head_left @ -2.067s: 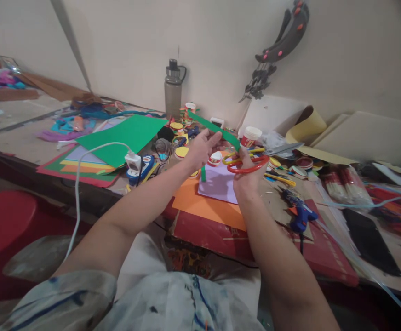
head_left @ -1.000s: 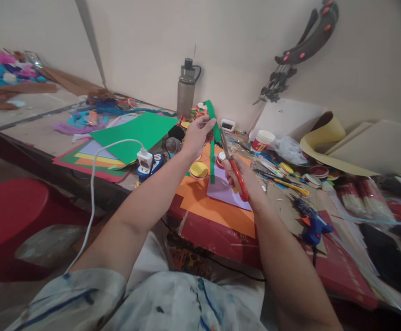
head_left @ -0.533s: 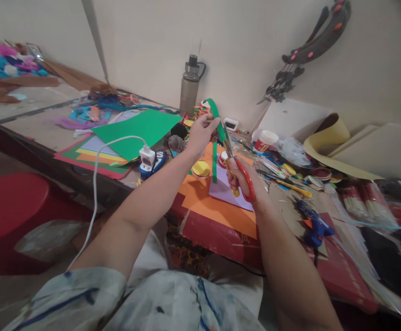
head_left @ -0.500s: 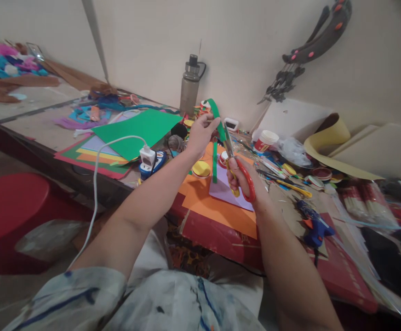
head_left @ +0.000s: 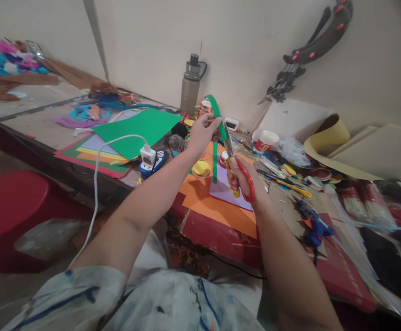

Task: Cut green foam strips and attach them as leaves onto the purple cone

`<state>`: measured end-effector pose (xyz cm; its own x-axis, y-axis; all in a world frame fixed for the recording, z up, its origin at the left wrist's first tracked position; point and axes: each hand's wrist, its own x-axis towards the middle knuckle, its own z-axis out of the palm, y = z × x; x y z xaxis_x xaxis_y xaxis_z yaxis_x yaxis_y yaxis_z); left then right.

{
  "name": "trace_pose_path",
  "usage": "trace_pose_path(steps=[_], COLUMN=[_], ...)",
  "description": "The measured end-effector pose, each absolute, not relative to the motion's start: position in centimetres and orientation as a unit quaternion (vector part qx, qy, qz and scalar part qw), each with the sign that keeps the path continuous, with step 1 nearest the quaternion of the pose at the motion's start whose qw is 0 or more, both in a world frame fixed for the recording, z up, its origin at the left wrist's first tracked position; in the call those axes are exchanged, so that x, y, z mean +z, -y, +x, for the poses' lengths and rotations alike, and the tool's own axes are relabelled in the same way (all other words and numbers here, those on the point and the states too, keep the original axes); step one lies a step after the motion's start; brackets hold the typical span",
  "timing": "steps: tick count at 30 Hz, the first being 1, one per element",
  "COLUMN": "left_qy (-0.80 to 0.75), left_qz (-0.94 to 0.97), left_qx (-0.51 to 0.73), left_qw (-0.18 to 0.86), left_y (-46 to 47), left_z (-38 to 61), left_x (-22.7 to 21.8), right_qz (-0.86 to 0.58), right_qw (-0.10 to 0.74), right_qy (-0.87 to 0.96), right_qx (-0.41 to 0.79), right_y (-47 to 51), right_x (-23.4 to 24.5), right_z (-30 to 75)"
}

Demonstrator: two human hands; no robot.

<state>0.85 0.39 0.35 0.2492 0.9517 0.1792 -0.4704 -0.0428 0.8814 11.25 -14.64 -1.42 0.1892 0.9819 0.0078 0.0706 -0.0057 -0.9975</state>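
My left hand (head_left: pixel 202 132) pinches a curved green paper strip (head_left: pixel 214 105) above the table. In my right hand (head_left: pixel 243 177) is a pair of scissors (head_left: pixel 245 180) with one red and one yellow handle. The blades point up and away, against the strip's lower end; whether they are parted I cannot make out. Below, another narrow green strip (head_left: pixel 214 168) lies over a purple sheet (head_left: pixel 226 193), which rests on orange paper (head_left: pixel 203 202). A yellow-lidded tub (head_left: pixel 201 168) sits left of the strip, and a red and white tub (head_left: pixel 224 159) is partly behind the scissors.
Coloured sheets with a green one (head_left: pixel 138 131) on top lie at left, beside a power strip (head_left: pixel 152 161) with a white cable. A bottle (head_left: pixel 190 87) stands by the wall. At right lie a blue glue gun (head_left: pixel 316 225), a yellow-handled cutter (head_left: pixel 295 187) and a paper cup (head_left: pixel 266 141).
Almost nothing differs. The green strip's upper curve has shifted up slightly, while both hands and the scissors stay in nearly the same place.
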Motion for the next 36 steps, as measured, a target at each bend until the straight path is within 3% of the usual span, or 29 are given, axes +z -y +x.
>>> trace_pose_path(steps=[18, 36], left_qy=[-0.228, -0.208], left_qz=[0.492, 0.456], left_qx=[0.556, 0.533], left_qw=[0.630, 0.682], left_y=[-0.1, 0.5], left_z=[1.5, 1.2], left_x=[-0.1, 0.5], right_qz=[-0.562, -0.522], right_qw=[0.537, 0.532], right_qy=[0.461, 0.468], right_qx=[0.428, 0.474], right_y=[14.5, 14.1], right_x=[-1.5, -2.9], right_z=[11.2, 12.0])
